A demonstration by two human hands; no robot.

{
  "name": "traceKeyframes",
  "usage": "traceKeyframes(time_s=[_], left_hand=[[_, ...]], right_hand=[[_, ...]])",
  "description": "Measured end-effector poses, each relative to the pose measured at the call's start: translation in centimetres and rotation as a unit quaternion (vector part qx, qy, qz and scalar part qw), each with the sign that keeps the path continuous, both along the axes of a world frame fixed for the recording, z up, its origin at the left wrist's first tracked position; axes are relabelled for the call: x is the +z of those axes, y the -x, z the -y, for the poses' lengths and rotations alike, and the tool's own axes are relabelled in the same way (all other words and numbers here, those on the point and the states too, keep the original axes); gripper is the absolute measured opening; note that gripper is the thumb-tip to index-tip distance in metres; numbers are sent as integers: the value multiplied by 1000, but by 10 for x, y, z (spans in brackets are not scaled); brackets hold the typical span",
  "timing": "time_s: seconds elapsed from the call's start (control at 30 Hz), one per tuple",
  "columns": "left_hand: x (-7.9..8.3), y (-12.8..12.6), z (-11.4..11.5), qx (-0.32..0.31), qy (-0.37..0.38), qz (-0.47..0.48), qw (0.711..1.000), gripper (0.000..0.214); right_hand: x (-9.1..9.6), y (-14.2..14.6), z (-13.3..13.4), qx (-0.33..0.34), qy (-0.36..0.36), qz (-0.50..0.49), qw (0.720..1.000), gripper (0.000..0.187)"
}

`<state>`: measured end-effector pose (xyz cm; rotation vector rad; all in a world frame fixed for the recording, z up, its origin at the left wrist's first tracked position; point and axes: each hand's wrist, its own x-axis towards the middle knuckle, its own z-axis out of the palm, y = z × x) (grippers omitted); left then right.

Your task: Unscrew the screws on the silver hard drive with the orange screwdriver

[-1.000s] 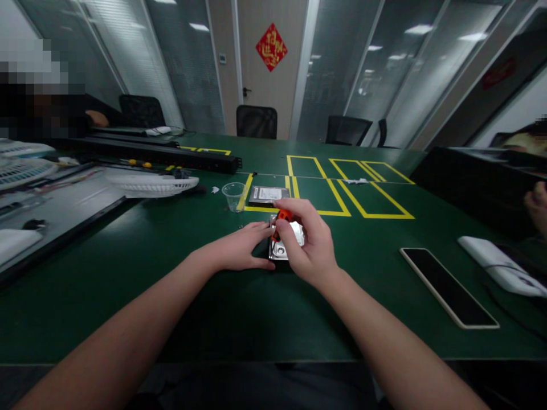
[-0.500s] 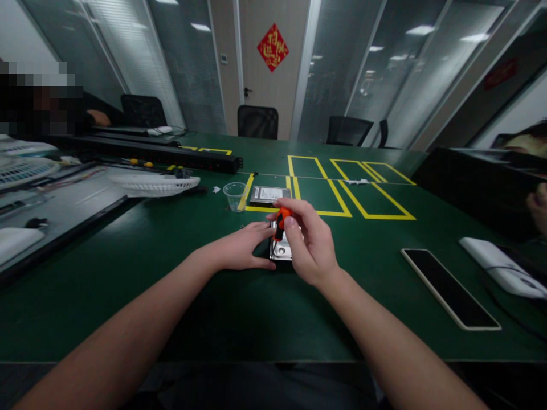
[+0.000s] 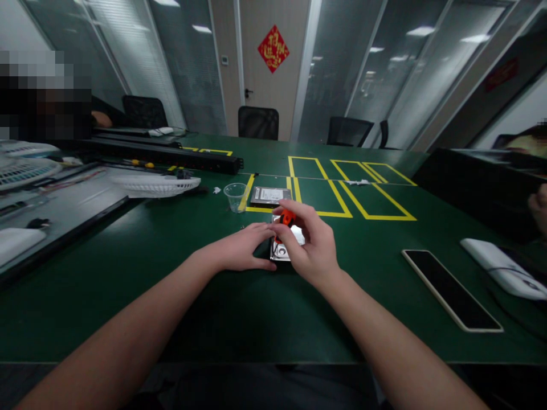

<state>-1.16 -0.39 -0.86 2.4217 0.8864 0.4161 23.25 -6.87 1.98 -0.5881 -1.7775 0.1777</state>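
Note:
My right hand point(image 3: 314, 247) grips an orange and black screwdriver point(image 3: 288, 217) by its handle, fingers and thumb closed round it. The tool stands tilted over the left side of a silver hard drive point(image 3: 282, 251) lying on the table; where its tip meets the drive is hard to make out. At the drive's left edge, my left hand point(image 3: 243, 249) holds it, thumb at the near corner and fingers at the far end. Both hands cover much of the drive. Just beyond lies a second hard drive point(image 3: 267, 195) with a white label.
A clear plastic cup point(image 3: 235, 199) stands to the left, near yellow tape rectangles point(image 3: 342, 215) on the green table point(image 3: 205, 319). A phone point(image 3: 450, 289) and a white device point(image 3: 502, 267) lie at right. Metal trays and white parts point(image 3: 156, 185) fill the left; other people sit at both sides.
My right thumb has shifted left across the screwdriver handle, and the handle has turned a little within the fingers. My left hand and the hard drive stay in place.

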Motion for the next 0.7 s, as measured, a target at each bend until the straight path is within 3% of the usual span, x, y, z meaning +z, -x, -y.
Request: traceKeyframes(time_s=[0.23,0.5,0.7], left_hand=[[3,-2,0,7,5,-22,1000,96],[-1,1,0,1,0,-11,1000,107],[1,-1,2,3,7,-24,1000,107]], right_hand=[[9,-2,5,21,7,9,1000,45],[4,0,1,-6,-5,-3,1000,31],[2,0,0,-3,2,5,1000,38]])
